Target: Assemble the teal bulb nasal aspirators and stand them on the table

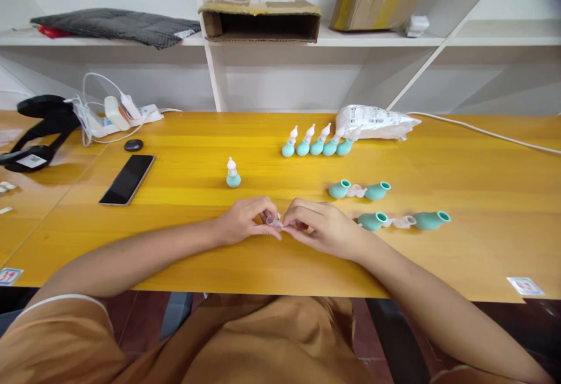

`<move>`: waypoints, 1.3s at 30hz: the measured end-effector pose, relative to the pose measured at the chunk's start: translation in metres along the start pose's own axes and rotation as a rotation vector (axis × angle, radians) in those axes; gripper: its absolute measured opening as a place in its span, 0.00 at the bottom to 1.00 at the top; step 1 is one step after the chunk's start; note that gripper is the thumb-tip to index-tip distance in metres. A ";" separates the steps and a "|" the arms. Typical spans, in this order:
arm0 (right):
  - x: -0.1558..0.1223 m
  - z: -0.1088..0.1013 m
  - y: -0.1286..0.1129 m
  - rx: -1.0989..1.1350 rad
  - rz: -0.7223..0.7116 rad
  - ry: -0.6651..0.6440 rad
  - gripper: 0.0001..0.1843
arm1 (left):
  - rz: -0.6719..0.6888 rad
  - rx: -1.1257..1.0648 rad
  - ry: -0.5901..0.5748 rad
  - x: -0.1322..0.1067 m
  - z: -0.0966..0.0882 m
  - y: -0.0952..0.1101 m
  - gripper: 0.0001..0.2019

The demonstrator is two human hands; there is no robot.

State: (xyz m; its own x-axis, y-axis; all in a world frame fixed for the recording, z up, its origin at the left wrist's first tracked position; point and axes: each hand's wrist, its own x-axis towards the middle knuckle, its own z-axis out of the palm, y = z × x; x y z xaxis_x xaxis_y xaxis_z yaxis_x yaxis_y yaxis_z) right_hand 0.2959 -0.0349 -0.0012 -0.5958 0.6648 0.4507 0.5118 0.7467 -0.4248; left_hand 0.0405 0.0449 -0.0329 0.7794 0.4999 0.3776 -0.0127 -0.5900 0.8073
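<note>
Between the fingers of my left hand (pixel 252 219) is a small clear plastic connector (pixel 272 221), its round opening facing up and left. My right hand (pixel 326 226) has thumb and fingertips pinched together at the connector's right end; the fingers partly hide what they grip. To the right of my hands lie teal rubber bulbs (pixel 372 221) with open mouths and more clear plastic pieces (pixel 403 221). A second row behind has bulbs (pixel 377 190) and clear pieces (pixel 357 190). Ahead, to the left, one assembled bulb nasal aspirator (pixel 234 175) stands upright with a pale tip.
Several assembled aspirators (pixel 316 145) stand in a row before a white plastic package (pixel 372 122). On the left are a phone (pixel 128 180), a black earbud-like case (pixel 134 145), a power strip (pixel 127 118) and a black stand (pixel 41 132). A cardboard box (pixel 260 18) sits on the shelf.
</note>
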 end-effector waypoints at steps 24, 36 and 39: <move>0.001 -0.001 0.001 -0.024 -0.069 0.022 0.04 | 0.255 0.166 -0.044 0.000 -0.001 -0.004 0.17; 0.002 -0.004 0.002 0.040 -0.049 -0.007 0.05 | 0.321 0.200 -0.024 0.000 -0.001 -0.004 0.13; 0.002 -0.003 0.001 0.112 -0.011 0.004 0.04 | 0.315 0.213 -0.027 0.000 -0.001 -0.003 0.13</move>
State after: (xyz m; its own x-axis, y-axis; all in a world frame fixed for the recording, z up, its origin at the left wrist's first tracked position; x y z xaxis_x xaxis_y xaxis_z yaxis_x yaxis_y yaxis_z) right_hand 0.2968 -0.0326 0.0016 -0.5985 0.6566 0.4589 0.4324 0.7470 -0.5049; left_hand 0.0401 0.0476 -0.0348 0.7746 0.2579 0.5775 -0.1255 -0.8323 0.5400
